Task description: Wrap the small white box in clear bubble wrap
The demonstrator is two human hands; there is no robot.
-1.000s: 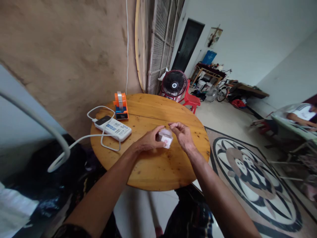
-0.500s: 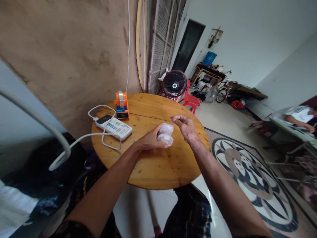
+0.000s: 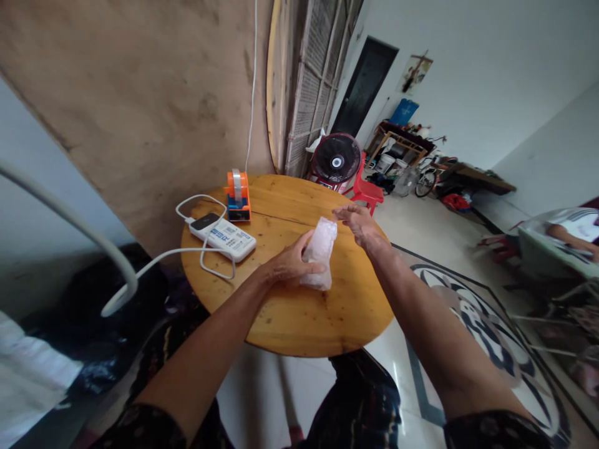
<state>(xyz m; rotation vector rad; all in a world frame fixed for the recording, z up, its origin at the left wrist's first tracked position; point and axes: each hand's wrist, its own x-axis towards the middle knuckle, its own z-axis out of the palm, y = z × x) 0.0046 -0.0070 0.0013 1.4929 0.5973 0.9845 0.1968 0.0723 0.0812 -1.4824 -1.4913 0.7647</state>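
Observation:
My left hand (image 3: 296,259) is wrapped round a whitish, translucent bundle (image 3: 322,252) that looks like bubble wrap, holding it tilted over the round wooden table (image 3: 276,312). What lies inside the wrap is hidden. Just to the right of the bundle's upper end is my right hand (image 3: 359,223), its fingers drawn together toward the bundle. Anything between those fingertips is too small to make out. An orange and blue tape dispenser (image 3: 239,196) with a roll of clear tape stands at the table's back left.
A white power bank (image 3: 224,237) with a looped white cable (image 3: 161,257) lies at the table's left. Behind the table are a fan (image 3: 336,161) and a red plastic chair (image 3: 368,190). At the far right a person (image 3: 573,231) sits by another table.
The bundle has turned in my left hand, so a longer, flatter side now faces me. My right hand stays beside its upper end. The view has shifted slightly.

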